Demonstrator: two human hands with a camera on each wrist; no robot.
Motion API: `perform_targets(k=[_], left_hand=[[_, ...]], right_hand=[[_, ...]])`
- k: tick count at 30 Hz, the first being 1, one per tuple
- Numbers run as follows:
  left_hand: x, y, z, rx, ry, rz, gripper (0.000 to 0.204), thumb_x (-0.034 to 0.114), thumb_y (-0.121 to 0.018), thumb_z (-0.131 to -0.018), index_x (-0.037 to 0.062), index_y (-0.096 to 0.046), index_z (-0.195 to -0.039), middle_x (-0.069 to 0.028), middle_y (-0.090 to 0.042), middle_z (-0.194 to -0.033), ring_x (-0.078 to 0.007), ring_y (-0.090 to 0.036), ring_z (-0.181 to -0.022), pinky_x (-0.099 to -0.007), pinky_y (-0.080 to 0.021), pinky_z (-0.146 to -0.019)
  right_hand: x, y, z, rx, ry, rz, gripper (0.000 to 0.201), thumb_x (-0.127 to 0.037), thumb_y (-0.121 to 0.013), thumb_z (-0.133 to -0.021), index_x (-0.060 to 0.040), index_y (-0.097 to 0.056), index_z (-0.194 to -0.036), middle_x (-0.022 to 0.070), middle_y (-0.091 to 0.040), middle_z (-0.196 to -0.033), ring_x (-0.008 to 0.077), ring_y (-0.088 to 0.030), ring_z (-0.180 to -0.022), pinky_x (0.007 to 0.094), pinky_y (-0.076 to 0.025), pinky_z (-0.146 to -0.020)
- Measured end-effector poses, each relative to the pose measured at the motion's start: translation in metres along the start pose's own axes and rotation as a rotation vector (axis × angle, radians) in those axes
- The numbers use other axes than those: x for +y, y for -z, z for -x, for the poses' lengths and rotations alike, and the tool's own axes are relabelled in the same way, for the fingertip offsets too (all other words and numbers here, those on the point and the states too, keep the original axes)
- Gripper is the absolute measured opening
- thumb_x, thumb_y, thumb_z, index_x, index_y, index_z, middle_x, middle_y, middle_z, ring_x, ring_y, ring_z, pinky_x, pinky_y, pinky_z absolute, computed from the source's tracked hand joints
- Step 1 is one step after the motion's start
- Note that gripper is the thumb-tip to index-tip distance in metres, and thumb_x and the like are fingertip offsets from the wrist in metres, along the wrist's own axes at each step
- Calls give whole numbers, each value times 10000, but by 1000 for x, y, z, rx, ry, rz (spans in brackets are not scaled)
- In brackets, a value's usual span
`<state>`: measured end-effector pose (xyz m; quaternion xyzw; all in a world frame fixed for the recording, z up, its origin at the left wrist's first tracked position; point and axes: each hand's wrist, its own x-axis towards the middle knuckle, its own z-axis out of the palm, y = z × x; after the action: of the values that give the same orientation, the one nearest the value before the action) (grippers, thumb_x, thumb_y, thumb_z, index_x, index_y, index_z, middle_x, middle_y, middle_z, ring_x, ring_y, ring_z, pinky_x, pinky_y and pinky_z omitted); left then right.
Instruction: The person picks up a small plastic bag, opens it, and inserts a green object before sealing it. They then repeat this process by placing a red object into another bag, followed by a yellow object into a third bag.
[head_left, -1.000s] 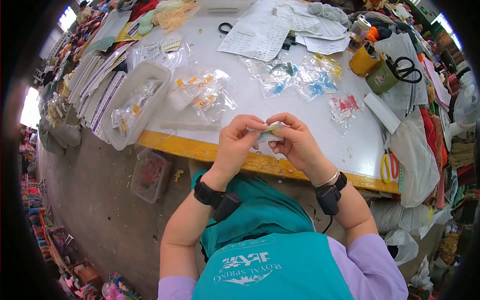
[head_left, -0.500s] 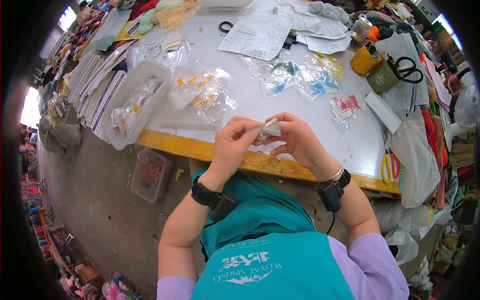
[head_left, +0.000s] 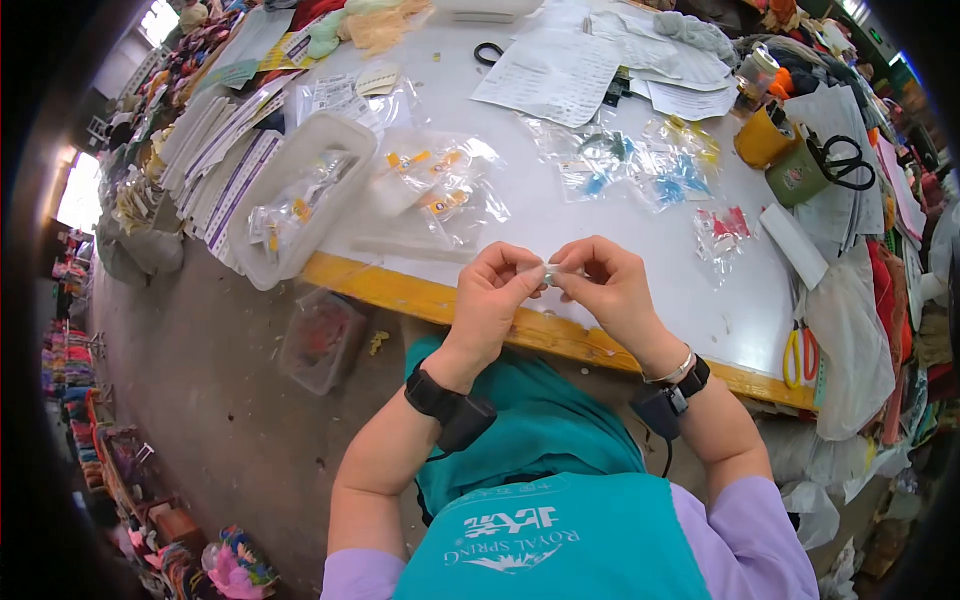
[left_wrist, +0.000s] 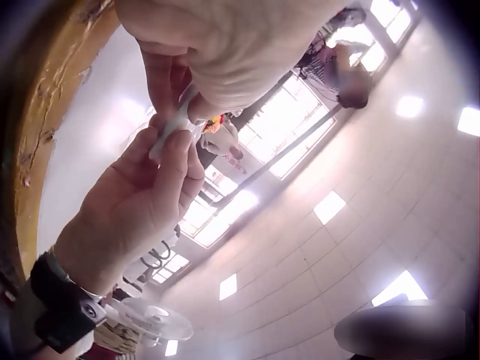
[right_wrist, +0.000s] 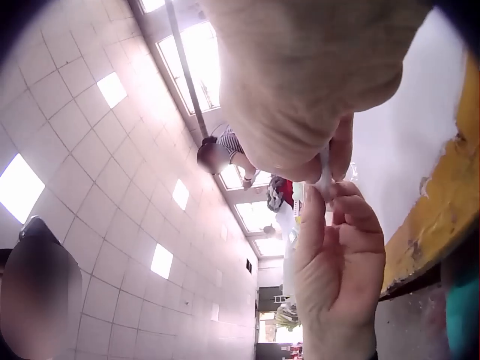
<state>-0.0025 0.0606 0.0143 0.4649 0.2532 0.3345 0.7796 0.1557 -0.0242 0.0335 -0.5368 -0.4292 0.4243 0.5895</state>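
Just over the table's front edge, a small folded clear plastic packet [head_left: 550, 277] spans the fingertips of both hands. My left hand [head_left: 499, 293] pinches one end between thumb and fingers. The other end is pinched by my right hand [head_left: 608, 285], which faces it closely. In the left wrist view the packet [left_wrist: 174, 129] looks like a pale, narrow strip between the two thumbs. Fingers cover much of it, and its contents are hidden. The right wrist view also has the whitish strip [right_wrist: 325, 174] held at both ends.
A clear bin [head_left: 362, 150] of small packets stands to the left, beside bags with orange labels [head_left: 440, 175]. Packets with blue pieces [head_left: 665, 185] and red pieces [head_left: 727, 225] lie ahead. Scissors [head_left: 792, 358] hang at the right edge; a green can [head_left: 797, 175] holds more scissors.
The packet, earlier wider with yellow-green showing, is now a smaller folded strip. My right hand's fingers have drawn in to pinch it. The head view has shifted slightly.
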Motion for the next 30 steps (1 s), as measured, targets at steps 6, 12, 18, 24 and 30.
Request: perform_targets(k=[6, 12, 18, 24, 30], left_hand=[[6, 10, -4, -88, -150, -196, 102, -22, -656, -861, 25, -602, -934, -43, -621, -996, -92, -588, -850, -229, -490, -737], [34, 19, -6, -154, -176, -654, 235, -11, -628, -876, 47, -646, -1103, -35, -625, -1058, -104, -580, -975, -245, -482, -806], [99, 115, -65, 131, -689, -1442, 396, -36, -598, -785, 63, -643, -1167, -137, -638, -1179, -332, -594, -1107, -385, -481, -943], [110, 129, -90, -89, -522, -1673, 336, -6, -604, -816, 74, -661, -1137, -121, -653, -1162, -313, -625, -1051, -362, -508, -896], [99, 133, -100, 53, -555, -1727, 163, 57, -587, -842, 71, -676, -977, -79, -673, -997, -303, -641, -929, -394, -529, -774]], right_hand=[[-12, 3, -6, -96, -246, -116, 179, -34, -668, -864, 32, -655, -1029, 87, -672, -863, 129, -679, -749, 241, -570, -630], [7, 3, -4, 47, -217, -165, 127, -27, -665, -865, 33, -690, -974, 93, -684, -806, 131, -677, -707, 240, -577, -623], [13, 8, -3, 59, -273, -176, 128, -24, -662, -866, 29, -691, -979, 92, -679, -795, 141, -679, -693, 244, -580, -626], [14, 5, -4, 60, -300, -237, 138, -32, -665, -872, 23, -685, -996, 86, -675, -792, 139, -679, -687, 243, -581, -624], [14, 9, -3, 75, -297, -248, 138, -34, -666, -872, 21, -685, -998, 85, -673, -795, 139, -677, -688, 244, -581, -621]])
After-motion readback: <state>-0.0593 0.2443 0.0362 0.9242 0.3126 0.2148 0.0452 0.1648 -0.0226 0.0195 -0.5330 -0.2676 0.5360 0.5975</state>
